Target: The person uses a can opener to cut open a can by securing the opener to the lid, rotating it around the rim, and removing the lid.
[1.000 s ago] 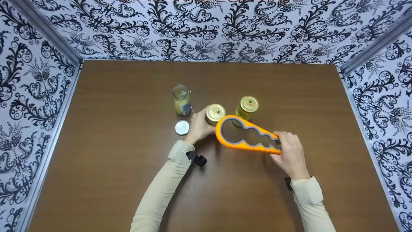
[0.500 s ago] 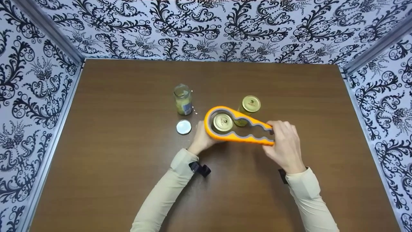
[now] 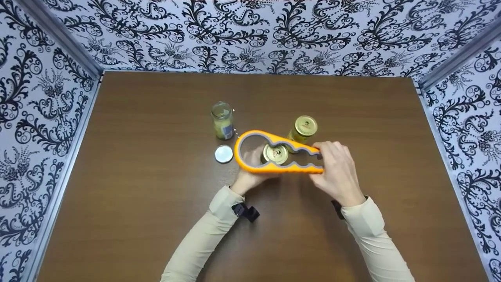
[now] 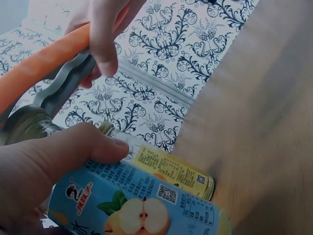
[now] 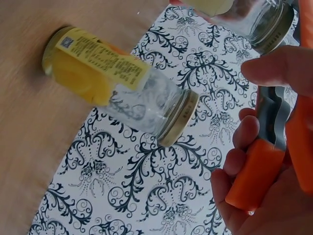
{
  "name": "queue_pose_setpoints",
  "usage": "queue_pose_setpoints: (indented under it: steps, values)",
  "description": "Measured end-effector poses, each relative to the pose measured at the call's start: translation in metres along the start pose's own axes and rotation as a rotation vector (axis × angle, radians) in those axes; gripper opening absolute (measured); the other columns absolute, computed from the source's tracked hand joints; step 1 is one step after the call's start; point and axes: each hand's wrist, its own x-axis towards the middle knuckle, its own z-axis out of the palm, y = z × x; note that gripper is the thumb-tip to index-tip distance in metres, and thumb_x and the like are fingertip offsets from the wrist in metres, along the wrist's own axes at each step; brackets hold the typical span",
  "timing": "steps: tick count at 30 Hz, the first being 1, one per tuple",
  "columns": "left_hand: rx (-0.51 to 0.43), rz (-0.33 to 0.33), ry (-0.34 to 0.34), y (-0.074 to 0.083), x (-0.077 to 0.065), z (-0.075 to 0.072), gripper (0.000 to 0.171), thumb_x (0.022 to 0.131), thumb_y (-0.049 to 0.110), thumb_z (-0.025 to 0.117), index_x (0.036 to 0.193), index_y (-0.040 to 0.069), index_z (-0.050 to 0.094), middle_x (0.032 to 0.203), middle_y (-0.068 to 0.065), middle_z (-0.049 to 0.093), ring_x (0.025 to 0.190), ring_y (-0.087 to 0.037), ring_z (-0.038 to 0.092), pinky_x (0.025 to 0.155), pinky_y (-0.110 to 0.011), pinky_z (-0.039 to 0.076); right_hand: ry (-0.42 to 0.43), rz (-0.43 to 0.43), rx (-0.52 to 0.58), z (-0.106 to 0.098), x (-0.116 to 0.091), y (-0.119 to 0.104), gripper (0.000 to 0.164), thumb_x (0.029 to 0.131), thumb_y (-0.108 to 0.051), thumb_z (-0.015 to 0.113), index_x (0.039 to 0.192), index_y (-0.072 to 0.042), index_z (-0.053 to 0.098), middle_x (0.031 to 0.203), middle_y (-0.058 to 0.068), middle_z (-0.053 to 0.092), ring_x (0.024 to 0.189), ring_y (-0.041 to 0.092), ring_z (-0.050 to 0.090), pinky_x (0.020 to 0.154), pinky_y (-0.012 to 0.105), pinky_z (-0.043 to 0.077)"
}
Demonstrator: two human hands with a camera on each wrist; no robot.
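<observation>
My left hand (image 3: 247, 181) grips a glass jar with a gold lid (image 3: 275, 154). Its blue label (image 4: 132, 205) carries a picture of a cut pear, seen in the left wrist view. An orange jar opener (image 3: 263, 169) with grey wavy inner edges is held by its handles in my right hand (image 3: 337, 172). From above, the lid appears between the opener's two arms, just past the wide round loop; whether the edges touch it I cannot tell. Just behind stands a second gold-lidded jar (image 3: 305, 127), with a yellow label (image 5: 112, 61) and yellow fruit inside.
An uncapped glass jar (image 3: 223, 125) with pale contents stands on the brown table (image 3: 137, 156), left of the hands. A white lid (image 3: 224, 154) lies in front of it. Patterned walls (image 3: 235, 35) border the table at the back and sides.
The opener has moved left and over the held jar's lid, which first sat in its round loop and now lies nearer the handles. The left hand and its jar have shifted slightly right and nearer.
</observation>
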Motion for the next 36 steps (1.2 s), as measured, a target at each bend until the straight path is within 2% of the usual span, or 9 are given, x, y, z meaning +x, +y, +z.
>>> queue_pose_setpoints:
  steps: [1,2,7,13,19,22,26,30,36]
  values:
    - [-0.038,-0.01,0.006,0.01,0.0,-0.007,0.072,0.068,0.033,0.083,0.123,-0.003,0.055,0.115,-0.015,0.062,0.108,-0.033,0.056,0.098,-0.043,0.039,-0.006,0.002,0.0,0.0,0.001,-0.001,0.049,0.055,0.005,0.072,0.102,0.003,0.061,0.085,0.011,0.059,0.078,0.031,0.049,0.073,0.042,0.037]
    - [-0.047,-0.038,-0.016,0.024,0.0,-0.017,0.071,0.063,0.026,0.085,0.119,-0.007,0.056,0.112,-0.019,0.063,0.105,-0.037,0.057,0.094,-0.047,0.041,-0.015,0.002,0.001,0.0,0.002,-0.002,0.048,0.056,0.004,0.072,0.103,0.003,0.06,0.085,0.011,0.059,0.079,0.031,0.049,0.074,0.042,0.037]
    - [-0.059,-0.047,-0.029,0.043,-0.002,-0.026,0.059,0.061,0.019,0.086,0.108,-0.004,0.059,0.101,-0.015,0.065,0.094,-0.033,0.06,0.086,-0.043,0.045,-0.066,0.001,-0.004,-0.002,0.006,-0.005,0.046,0.058,0.001,0.072,0.103,0.003,0.061,0.087,0.01,0.059,0.078,0.031,0.048,0.074,0.042,0.038]
    - [-0.055,-0.048,-0.049,0.05,-0.002,-0.029,0.058,0.06,0.018,0.086,0.106,-0.004,0.06,0.099,-0.015,0.064,0.094,-0.034,0.059,0.087,-0.045,0.044,-0.119,-0.012,-0.04,-0.01,0.006,-0.008,0.05,0.058,-0.005,0.074,0.106,0.003,0.06,0.089,0.01,0.058,0.08,0.031,0.048,0.076,0.043,0.038]
    - [-0.043,-0.06,-0.05,0.047,0.0,-0.027,0.048,0.06,0.017,0.085,0.098,0.0,0.062,0.091,-0.011,0.066,0.086,-0.03,0.061,0.079,-0.042,0.047,-0.156,-0.052,-0.157,-0.013,0.007,-0.016,0.056,0.059,-0.017,0.073,0.11,0.003,0.06,0.096,0.014,0.057,0.094,0.038,0.051,0.096,0.049,0.036]
    - [-0.029,-0.061,-0.044,0.046,-0.001,-0.027,0.047,0.06,0.018,0.086,0.097,0.001,0.062,0.09,-0.011,0.066,0.085,-0.03,0.061,0.078,-0.043,0.047,-0.147,-0.058,-0.194,-0.009,0.007,-0.02,0.06,0.06,-0.018,0.075,0.114,0.004,0.059,0.1,0.017,0.059,0.098,0.04,0.053,0.1,0.049,0.035]
    - [-0.035,-0.068,-0.061,0.045,-0.002,-0.026,0.054,0.061,0.021,0.086,0.103,-0.002,0.061,0.096,-0.015,0.065,0.09,-0.033,0.06,0.084,-0.047,0.045,-0.128,-0.05,-0.194,0.0,0.007,-0.02,0.06,0.061,-0.017,0.081,0.114,0.002,0.059,0.094,0.016,0.061,0.086,0.036,0.057,0.087,0.045,0.042]
    - [-0.014,-0.073,-0.079,0.044,-0.003,-0.026,0.06,0.061,0.02,0.088,0.108,-0.005,0.06,0.101,-0.017,0.064,0.096,-0.035,0.059,0.091,-0.05,0.042,-0.114,-0.089,-0.159,0.005,0.009,-0.014,0.05,0.063,-0.022,0.082,0.103,-0.002,0.059,0.078,0.009,0.059,0.07,0.029,0.056,0.071,0.041,0.043]
    - [0.085,-0.023,-0.071,0.041,-0.001,-0.025,0.054,0.057,0.023,0.09,0.095,-0.001,0.061,0.087,-0.012,0.065,0.082,-0.03,0.061,0.077,-0.043,0.048,-0.108,-0.189,-0.107,0.003,0.015,-0.003,0.04,0.064,-0.018,0.081,0.094,-0.006,0.057,0.067,-0.001,0.047,0.059,0.021,0.049,0.063,0.037,0.041]
